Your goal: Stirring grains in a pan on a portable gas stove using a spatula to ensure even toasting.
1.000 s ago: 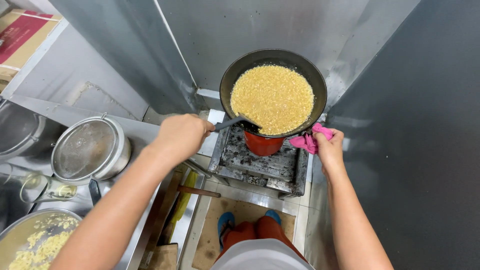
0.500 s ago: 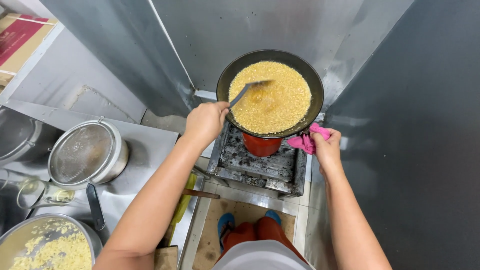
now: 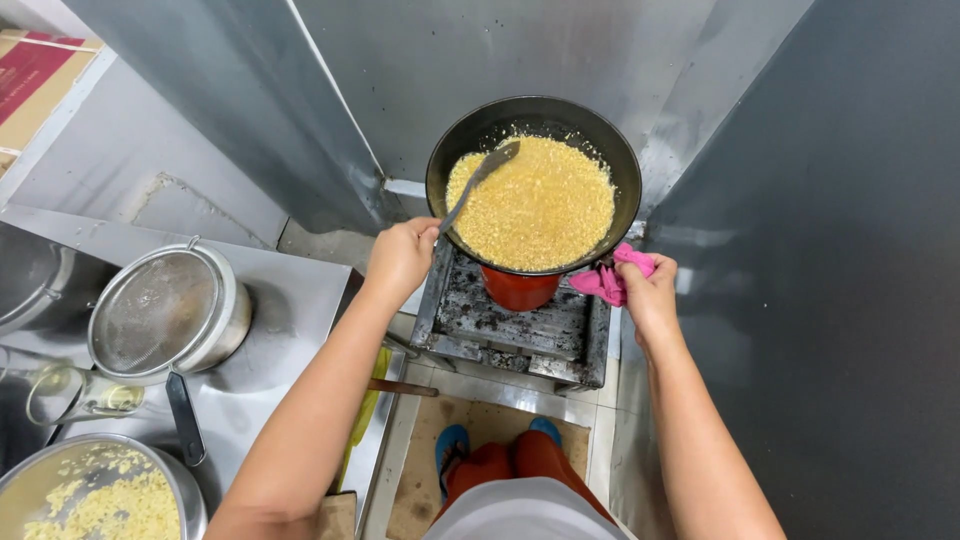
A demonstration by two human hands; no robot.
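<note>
Two hands at work over one burner. Left hand [image 3: 402,258] is closed around the handle of a long grey metal spoon [image 3: 482,176]; a second ago the spoon's bowl sat at the near left rim of the round black frying pan [image 3: 533,182], half a second ago it was over the middle, and now it lies at the far left edge of the yellow crumbly grain mass [image 3: 532,203]. Judged from that, a stirring stroke is sweeping away from the body, pushing the grains across the pan, which are spread flat and look evenly coloured. Right hand [image 3: 648,290] is closed on a pink cloth [image 3: 612,281] pressed against the pan's near right rim; the grip looks unchanged, so the pan is being steadied. Pan sits on a red burner ring [image 3: 517,289] atop a sooty dark metal stove [image 3: 512,325], between grey sheet-metal walls [image 3: 810,250]. On the steel counter [image 3: 270,340] to the left: a round wire-mesh strainer set in a steel pot [image 3: 168,310], a glass jug [image 3: 75,395], and a steel bowl of pale yellow pieces [image 3: 95,495], all well apart from both hands.
</note>
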